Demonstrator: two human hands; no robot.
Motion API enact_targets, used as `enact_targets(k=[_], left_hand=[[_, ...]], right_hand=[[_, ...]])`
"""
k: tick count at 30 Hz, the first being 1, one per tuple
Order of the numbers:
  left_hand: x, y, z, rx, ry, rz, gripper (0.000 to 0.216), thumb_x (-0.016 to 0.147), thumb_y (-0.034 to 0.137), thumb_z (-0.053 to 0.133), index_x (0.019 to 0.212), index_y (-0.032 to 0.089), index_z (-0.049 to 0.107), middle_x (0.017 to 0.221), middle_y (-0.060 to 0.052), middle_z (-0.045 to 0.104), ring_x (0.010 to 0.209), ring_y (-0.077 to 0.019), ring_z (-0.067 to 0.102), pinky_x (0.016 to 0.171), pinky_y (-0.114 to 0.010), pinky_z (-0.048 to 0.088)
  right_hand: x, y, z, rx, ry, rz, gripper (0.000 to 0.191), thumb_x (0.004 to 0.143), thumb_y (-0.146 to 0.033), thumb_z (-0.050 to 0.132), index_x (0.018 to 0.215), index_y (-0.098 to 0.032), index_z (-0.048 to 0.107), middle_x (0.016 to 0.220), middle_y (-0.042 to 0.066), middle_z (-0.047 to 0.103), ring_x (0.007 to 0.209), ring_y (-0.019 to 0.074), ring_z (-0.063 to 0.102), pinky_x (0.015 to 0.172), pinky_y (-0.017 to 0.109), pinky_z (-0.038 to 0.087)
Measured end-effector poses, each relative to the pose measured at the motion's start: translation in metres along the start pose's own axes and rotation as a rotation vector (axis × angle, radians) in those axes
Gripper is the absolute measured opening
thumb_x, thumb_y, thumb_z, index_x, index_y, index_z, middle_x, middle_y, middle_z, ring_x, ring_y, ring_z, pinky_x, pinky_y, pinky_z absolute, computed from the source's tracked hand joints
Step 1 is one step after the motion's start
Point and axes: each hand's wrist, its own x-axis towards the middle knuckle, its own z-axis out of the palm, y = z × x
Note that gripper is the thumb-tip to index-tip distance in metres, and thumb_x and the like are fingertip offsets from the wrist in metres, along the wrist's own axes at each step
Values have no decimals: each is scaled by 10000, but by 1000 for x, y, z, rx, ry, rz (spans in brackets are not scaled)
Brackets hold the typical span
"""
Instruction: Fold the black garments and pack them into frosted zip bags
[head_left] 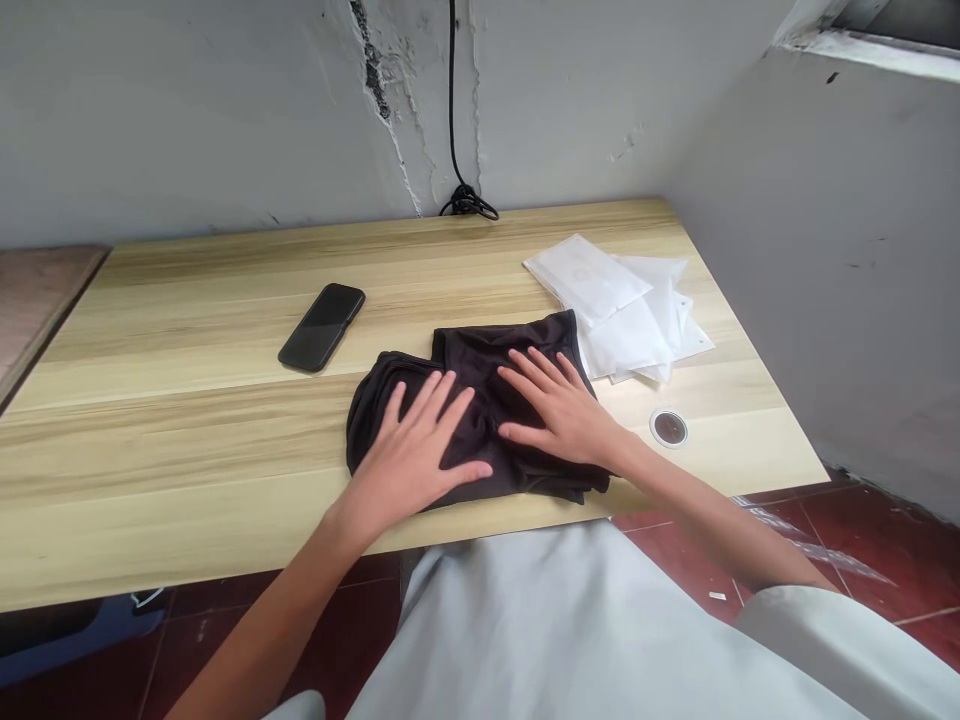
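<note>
A folded black cloth garment [476, 420] lies on the pale wooden desk [187, 330], its fabric shiny and soft. My left hand [420, 445] rests flat on its left half with the fingers spread. My right hand [555, 405] presses on its right half, fingers also spread and pointing left. The two hands are apart, and the cloth shows between them. Neither hand grips the garment.
A black smartphone [322, 327] lies to the left of the garment. A stack of white translucent packing bags [619, 310] sits at the right. A round cable grommet [668, 428] is set in the desk. A black cable [466, 200] coils at the wall.
</note>
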Motion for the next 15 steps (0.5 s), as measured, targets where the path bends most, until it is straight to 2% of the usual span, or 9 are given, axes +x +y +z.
enact_targets(k=[3, 7, 13, 15], left_hand=[[4, 5, 18, -29, -78, -1, 1115, 823, 858, 615, 1687, 216, 324, 1777, -147, 212, 1644, -418, 173, 1309, -702, 99], [3, -1, 29, -48, -93, -62, 1146, 790, 835, 681, 1704, 283, 266, 1794, -81, 165, 1653, -422, 118, 1295, -740, 69], [2, -2, 19, -67, -156, -83, 1163, 773, 815, 717, 1702, 274, 272, 1798, -79, 151, 1651, -433, 114, 1294, -730, 124], [8, 0, 10, -68, -179, -78, 1126, 768, 810, 729, 1678, 268, 345, 1785, -99, 216, 1636, -442, 175, 1293, -701, 186]], right_hand=[[25, 5, -2, -10, 42, 44, 787, 1045, -704, 396, 1671, -228, 376, 1785, 55, 226, 1664, 332, 151, 1335, 575, 149], [46, 22, 15, -71, 66, 124, 800, 1020, -695, 481, 1650, -206, 429, 1773, 56, 276, 1659, 396, 118, 1333, 568, 150], [47, 32, 27, -88, 100, 122, 836, 1004, -736, 464, 1657, -217, 418, 1772, 51, 281, 1653, 398, 149, 1330, 560, 150], [47, 32, 27, -89, 100, 117, 831, 1006, -735, 454, 1657, -220, 417, 1771, 52, 284, 1651, 392, 162, 1328, 563, 153]])
